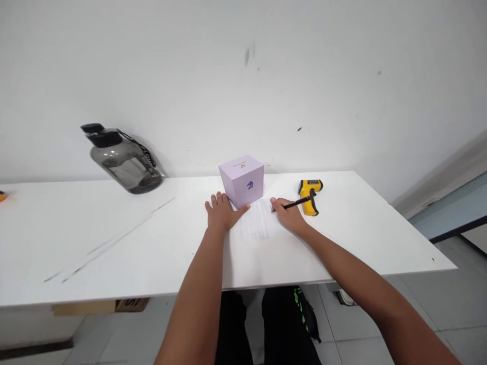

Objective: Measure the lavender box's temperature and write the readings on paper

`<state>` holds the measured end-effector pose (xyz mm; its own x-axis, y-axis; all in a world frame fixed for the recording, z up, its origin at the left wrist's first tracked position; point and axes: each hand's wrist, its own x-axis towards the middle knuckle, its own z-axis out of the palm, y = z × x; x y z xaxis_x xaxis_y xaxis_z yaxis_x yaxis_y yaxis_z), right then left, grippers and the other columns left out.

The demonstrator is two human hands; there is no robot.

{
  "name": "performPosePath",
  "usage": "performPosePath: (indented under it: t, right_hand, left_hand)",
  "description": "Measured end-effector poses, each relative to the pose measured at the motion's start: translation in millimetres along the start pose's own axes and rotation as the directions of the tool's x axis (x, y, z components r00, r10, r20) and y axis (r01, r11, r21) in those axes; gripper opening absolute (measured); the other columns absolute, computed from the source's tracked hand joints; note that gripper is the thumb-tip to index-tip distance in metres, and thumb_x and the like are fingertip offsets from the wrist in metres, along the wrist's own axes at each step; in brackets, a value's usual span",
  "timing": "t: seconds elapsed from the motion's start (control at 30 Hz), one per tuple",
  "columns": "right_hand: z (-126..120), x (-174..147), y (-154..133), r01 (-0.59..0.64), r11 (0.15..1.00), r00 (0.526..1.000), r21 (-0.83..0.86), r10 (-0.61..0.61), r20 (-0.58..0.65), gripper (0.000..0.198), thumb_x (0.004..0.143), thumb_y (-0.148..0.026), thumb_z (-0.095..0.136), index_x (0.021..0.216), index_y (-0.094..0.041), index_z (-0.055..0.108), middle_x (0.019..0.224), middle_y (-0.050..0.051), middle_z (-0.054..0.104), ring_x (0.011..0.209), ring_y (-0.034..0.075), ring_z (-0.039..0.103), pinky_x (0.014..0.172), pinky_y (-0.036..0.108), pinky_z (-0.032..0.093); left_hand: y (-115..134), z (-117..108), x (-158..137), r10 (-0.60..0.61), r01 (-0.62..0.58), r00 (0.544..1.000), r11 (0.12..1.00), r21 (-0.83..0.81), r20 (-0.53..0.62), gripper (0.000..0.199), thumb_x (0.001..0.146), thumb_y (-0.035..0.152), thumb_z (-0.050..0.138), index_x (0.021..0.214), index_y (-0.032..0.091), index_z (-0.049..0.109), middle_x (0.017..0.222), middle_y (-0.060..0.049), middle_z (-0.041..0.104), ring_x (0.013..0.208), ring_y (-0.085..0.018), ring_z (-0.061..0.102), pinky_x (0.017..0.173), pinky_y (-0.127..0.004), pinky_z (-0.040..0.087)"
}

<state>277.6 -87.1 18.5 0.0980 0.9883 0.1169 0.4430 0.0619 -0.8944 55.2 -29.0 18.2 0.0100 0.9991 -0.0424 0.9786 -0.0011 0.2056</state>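
My right hand [287,214] is closed around a black pen [297,202], its tip down near the right side of a white paper [254,223] with faint writing on it. The paper lies on the white table in front of a lilac box [248,185] with a dark emblem on its front. My left hand [222,213] rests flat with fingers spread at the box's lower left corner, the thumb reaching along its front by the paper. Just right of the pen lies a yellow and black infrared thermometer [310,196].
A large grey translucent bottle [127,159] with a black lid stands at the back left, near the wall. An orange item [3,195] shows at the far left edge. The white table [114,243] ends on the right, and a cardboard box [95,307] is below it.
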Motion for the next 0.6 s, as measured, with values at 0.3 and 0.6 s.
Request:
performPosePath:
  t: [0.3,0.6]
  right_hand:
    - [0.0,-2.5,0.8,0.184,0.895,0.983,-0.406,-0.176,0.057,0.026,0.098,-0.029,0.053,0.120,-0.025,0.066,0.113,0.007,0.075,0.096,0.024,0.069,0.083,0.035,0.051]
    - [-0.9,-1.6,-3.9,0.217,0.769,0.975,-0.601,-0.143,0.169,0.051,0.102,-0.018,0.042,0.151,-0.021,0.055,0.130,0.013,0.073,0.108,0.027,0.072,0.083,0.035,0.051]
  left_hand:
    - [-2.6,3.8,2.5,0.005,-0.005,0.999,1.000,0.002,-0.033,0.117,0.084,0.086,0.035,0.165,0.002,0.027,0.176,-0.022,0.018,0.165,-0.041,0.010,0.132,-0.060,0.011]
    - [-2.9,1.8,1.8,0.008,-0.008,1.000,1.000,0.020,-0.029,0.117,0.085,0.086,0.036,0.165,0.002,0.026,0.176,-0.024,0.018,0.165,-0.042,0.012,0.131,-0.060,0.011]
